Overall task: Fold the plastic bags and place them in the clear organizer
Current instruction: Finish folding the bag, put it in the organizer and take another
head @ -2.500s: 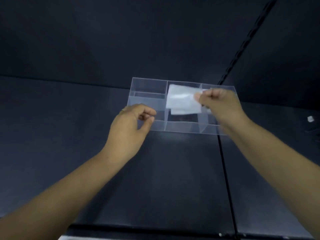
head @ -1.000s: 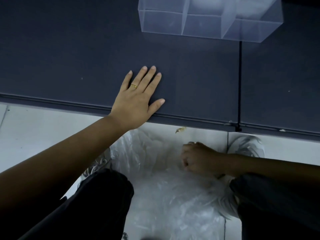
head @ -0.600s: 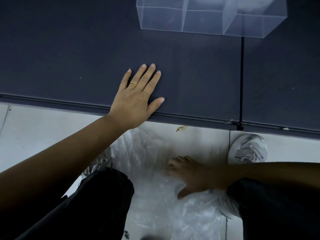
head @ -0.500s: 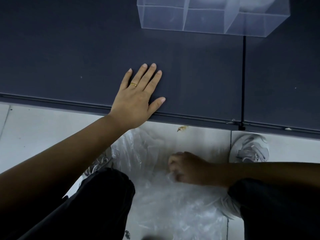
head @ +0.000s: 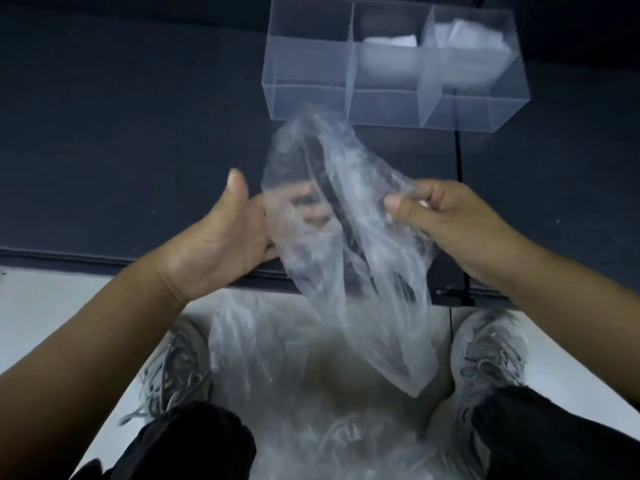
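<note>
A crumpled clear plastic bag (head: pixel 349 216) hangs in the air over the near edge of the dark table (head: pixel 131 143). My right hand (head: pixel 446 216) pinches its upper right edge. My left hand (head: pixel 232 230) holds its left side, thumb up, with the fingers behind the film. The clear organizer (head: pixel 391 105) stands at the far side of the table. Folded white bags lie in its middle compartment (head: pixel 389 41) and its right compartment (head: pixel 467 36). A heap of loose plastic bags (head: pixel 311 386) lies on the floor between my feet.
The table's front edge (head: pixel 104 259) runs across the view, with a seam (head: pixel 460 209) on the right. Grey sneakers (head: pixel 491 355) and dark trouser legs (head: pixel 194 441) flank the heap on the pale floor.
My right hand has lifted one bag from the floor heap up over the table edge. My left hand has left the table top and taken the bag's left side.
</note>
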`<state>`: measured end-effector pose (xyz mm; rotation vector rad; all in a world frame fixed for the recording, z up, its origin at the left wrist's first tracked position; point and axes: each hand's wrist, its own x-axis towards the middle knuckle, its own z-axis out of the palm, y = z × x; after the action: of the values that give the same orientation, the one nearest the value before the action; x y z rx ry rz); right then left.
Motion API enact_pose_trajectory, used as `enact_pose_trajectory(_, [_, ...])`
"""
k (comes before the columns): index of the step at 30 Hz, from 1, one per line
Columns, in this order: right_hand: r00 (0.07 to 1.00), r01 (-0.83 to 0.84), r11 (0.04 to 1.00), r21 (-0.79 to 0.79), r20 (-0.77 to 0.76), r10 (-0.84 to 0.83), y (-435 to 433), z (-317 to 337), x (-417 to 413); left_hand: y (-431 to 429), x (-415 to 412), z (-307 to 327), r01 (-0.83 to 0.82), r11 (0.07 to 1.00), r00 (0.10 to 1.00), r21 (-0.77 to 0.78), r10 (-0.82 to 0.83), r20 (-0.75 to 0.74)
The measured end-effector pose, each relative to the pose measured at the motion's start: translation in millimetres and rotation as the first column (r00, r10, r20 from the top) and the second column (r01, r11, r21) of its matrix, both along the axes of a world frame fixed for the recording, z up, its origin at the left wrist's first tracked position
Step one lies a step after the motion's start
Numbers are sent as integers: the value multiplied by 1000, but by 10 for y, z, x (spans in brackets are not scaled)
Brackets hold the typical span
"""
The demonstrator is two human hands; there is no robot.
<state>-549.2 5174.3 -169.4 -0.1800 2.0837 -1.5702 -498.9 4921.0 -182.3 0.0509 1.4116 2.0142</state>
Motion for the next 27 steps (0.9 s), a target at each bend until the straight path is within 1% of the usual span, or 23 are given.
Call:
enact_pose_trajectory(1, [996, 47, 996, -72, 73, -42, 25, 13, -42, 12, -21, -20, -39, 997, 999, -62, 39, 9])
enact_pose_trajectory(2, [985, 101, 985, -137, 156, -79, 37, 25, -73, 60, -42, -33, -58, 990, 998, -127, 56, -15])
enact_pose_trajectory(3, [968, 151, 973, -172, 223, -111, 41, 27, -98, 103, -43, -59, -36, 980, 998, -194, 25, -57])
enact_pose_trajectory(4, [952, 190, 965, -181, 273, -136, 45, 31, -114, 174, -47, -78, -24, 972, 997, -234, 5, -82])
enact_pose_trajectory(5, [939, 216, 961, -174, 307, -155, 45, 36, -120, 249, -54, -101, -59, 965, 995, -257, 37, -91])
enact_pose_trajectory(7, [917, 246, 953, -177, 361, -169, 58, 55, -132, 363, -108, -88, -254, 931, 967, -262, 242, -75])
enact_pose_trajectory(9, [883, 308, 929, -207, 426, -198, 118, 75, -169, 359, -197, -90, -404, 879, 910, -252, 414, -16])
enact_pose_trajectory(11, [828, 387, 886, -254, 519, -213, 227, 106, -226, 247, -275, -99, -494, 840, 848, -225, 523, 89])
enact_pose_trajectory(12, [786, 431, 860, -274, 582, -208, 301, 118, -259, 170, -298, -95, -531, 821, 813, -209, 563, 148])
enact_pose_trajectory(14, [656, 559, 766, -318, 734, -174, 450, 154, -342, 29, -322, -92, -587, 788, 743, -188, 616, 263])
enact_pose_trajectory(15, [586, 617, 716, -327, 798, -140, 526, 167, -370, -36, -321, -100, -604, 777, 712, -179, 626, 319])
enact_pose_trajectory(16, [534, 649, 670, -360, 843, -64, 600, 192, -381, -94, -311, -93, -613, 773, 686, -163, 623, 376])
enact_pose_trajectory(17, [487, 660, 632, -407, 872, 53, 655, 248, -387, -151, -298, -92, -617, 777, 673, -126, 604, 427])
enact_pose_trajectory(18, [441, 671, 608, -423, 888, 131, 717, 271, -395, -189, -282, -56, -623, 779, 664, -70, 574, 480])
enact_pose_trajectory(19, [428, 663, 621, -419, 892, 145, 749, 313, -386, -225, -273, -17, -632, 775, 657, -5, 540, 525])
enact_pose_trajectory(20, [411, 689, 625, -367, 908, 81, 783, 333, -377, -238, -269, 41, -646, 762, 648, 43, 517, 559])
enact_pose_trajectory(21, [399, 729, 599, -332, 917, 21, 828, 350, -390, -260, -274, 70, -675, 734, 625, 68, 521, 582])
enact_pose_trajectory(22, [395, 790, 531, -305, 917, -60, 831, 361, -426, -251, -289, 109, -701, 711, 593, 49, 544, 594])
enact_pose_trajectory(23, [402, 842, 438, -313, 907, -124, 803, 369, -447, -254, -316, 102, -732, 681, 553, 9, 588, 590])
enact_pose_trajectory(24, [434, 865, 355, -355, 884, -173, 770, 380, -451, -237, -348, 103, -761, 648, 515, -21, 624, 588])
enact_pose_trajectory(25, [489, 846, 356, -397, 844, -220, 711, 382, -447, -222, -373, 70, -780, 624, 497, -46, 663, 560])
enact_pose_trajectory(26, [563, 801, 429, -418, 770, -300, 654, 364, -443, -176, -380, 47, -782, 617, 511, -93, 718, 472])
enact_pose_trajectory(27, [657, 729, 552, -405, 641, -397, 610, 319, -423, -129, -371, -3, -782, 597, 542, -179, 793, 279])
